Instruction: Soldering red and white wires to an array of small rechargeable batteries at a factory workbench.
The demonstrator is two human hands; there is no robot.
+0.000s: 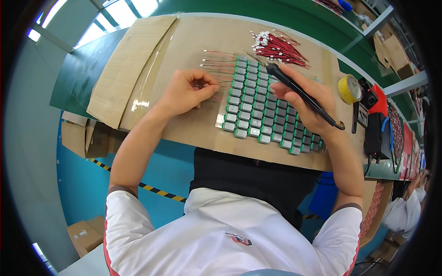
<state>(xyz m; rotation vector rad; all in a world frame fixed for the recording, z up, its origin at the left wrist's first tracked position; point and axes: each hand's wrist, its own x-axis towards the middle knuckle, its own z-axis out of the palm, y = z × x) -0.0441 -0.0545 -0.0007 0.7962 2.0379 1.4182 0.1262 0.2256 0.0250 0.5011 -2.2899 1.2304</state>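
Head view: gripped a black soldering iron [297,87] in the right hand [322,94], at two o'clock of the grey-green cells [248,99] laid central on the desk [193,133]; with the left hand's [186,89] grip, at nine, pinched a thin wire [215,97], apparently. Saw connector leads [218,52] only along the ten o'clock edge; judged progress early, noting no leads farther in and loose red wires [287,54] heaped at twelve.

No words are coming through legibly to me. A small red-and-dark logo [241,239] is sitting on the front of the white T-shirt [271,225], well below and left of the right hand [315,99] gripping the soldering iron [295,87]; its tiny lettering is blurring beyond reading.
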